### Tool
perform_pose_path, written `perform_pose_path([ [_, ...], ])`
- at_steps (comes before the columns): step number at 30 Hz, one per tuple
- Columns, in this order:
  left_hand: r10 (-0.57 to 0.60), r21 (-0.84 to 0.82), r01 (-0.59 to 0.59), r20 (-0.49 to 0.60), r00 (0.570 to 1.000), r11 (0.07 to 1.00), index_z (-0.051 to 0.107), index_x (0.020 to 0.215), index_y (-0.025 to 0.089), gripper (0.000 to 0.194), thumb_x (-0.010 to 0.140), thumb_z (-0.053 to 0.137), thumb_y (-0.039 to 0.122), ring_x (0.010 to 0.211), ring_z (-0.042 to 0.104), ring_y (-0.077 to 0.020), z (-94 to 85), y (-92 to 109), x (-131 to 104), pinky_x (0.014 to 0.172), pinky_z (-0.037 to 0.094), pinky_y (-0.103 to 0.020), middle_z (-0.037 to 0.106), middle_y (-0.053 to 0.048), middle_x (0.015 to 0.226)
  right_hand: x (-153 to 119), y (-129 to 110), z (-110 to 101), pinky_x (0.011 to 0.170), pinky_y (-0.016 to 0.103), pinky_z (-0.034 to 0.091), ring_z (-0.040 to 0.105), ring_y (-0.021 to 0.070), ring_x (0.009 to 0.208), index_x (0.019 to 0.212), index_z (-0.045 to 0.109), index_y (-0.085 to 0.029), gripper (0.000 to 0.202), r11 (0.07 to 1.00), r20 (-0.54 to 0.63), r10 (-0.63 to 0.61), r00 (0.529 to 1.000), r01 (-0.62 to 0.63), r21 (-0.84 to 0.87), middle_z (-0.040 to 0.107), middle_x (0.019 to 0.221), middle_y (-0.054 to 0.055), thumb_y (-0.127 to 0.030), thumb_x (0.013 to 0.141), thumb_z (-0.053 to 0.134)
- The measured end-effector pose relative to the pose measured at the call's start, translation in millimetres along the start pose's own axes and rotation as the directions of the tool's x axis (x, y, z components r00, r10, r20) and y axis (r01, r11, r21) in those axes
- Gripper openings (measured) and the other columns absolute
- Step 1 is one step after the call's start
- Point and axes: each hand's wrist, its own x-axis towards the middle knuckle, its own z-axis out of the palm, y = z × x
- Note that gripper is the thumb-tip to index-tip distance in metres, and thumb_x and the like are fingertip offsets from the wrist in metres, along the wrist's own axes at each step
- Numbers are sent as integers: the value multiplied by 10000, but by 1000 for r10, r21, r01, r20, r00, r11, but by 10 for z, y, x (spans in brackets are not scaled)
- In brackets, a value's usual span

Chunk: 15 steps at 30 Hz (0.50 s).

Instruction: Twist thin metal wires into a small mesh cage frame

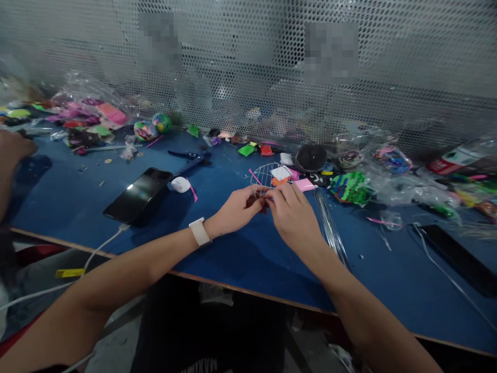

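My left hand (pixel 241 208) and my right hand (pixel 290 211) meet over the blue table, fingers closed on the near edge of a wire frame (pixel 267 172). The frame is a rounded cage of thin silvery wire. My fingertips hide the spot they pinch. Behind the frame lie a white packet (pixel 281 173) and an orange packet (pixel 281 181), partly seen through the wires. A pink packet (pixel 305 185) rests just beyond my right hand. Beside my right wrist runs a bundle of straight wires (pixel 330 228). A pale band circles my left wrist.
Left of my hands lie a phone (pixel 139 196) with a cable, pliers (pixel 194 161) and a white rounded piece (pixel 180 185). A black bowl (pixel 311 157) and a green-blue striped ball (pixel 350 187) sit right. Another phone (pixel 458 256) lies far right. A co-worker's hand (pixel 17 147) is at the left edge.
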Motion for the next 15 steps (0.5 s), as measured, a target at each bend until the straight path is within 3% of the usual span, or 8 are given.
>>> perform_pose_path([
  [3, 44, 76, -41, -33, 998, 996, 735, 1204, 143, 205, 1053, 610, 205, 847, 741, -158, 5, 30, 1, 817, 626, -322, 818, -92, 1051, -6, -8, 27, 914, 516, 571, 608, 318, 1023, 1087, 703, -195, 254, 999, -14, 17, 1000, -17, 49, 642, 1065, 152, -179, 1155, 459],
  [9, -1, -42, 0, -14, 1000, 999, 705, 1110, 150, 120, 1024, 621, 161, 847, 785, -155, 14, 48, 12, 815, 660, -308, 815, -74, 993, -31, -18, 76, 941, 513, 606, 630, 315, 1057, 1130, 688, -206, 241, 991, -21, 27, 999, -24, 133, 621, 1065, 143, -144, 1135, 455],
  [12, 2, -68, -5, -39, 999, 998, 662, 1081, 167, 62, 1033, 654, 205, 835, 778, -153, 20, 35, 8, 806, 660, -310, 803, -62, 970, -28, 3, 78, 927, 506, 617, 653, 313, 1065, 1122, 672, -224, 215, 984, -41, 39, 998, -31, 178, 629, 1073, 139, -177, 1141, 463],
  [15, 22, -25, -24, -92, 996, 999, 618, 1017, 181, 147, 1042, 703, 298, 795, 732, -140, 24, 10, 5, 765, 633, -293, 751, -37, 910, -19, 29, 62, 882, 477, 619, 684, 292, 1031, 1114, 659, -241, 184, 962, -36, 97, 995, -85, 259, 644, 1097, 125, -204, 1138, 481],
])
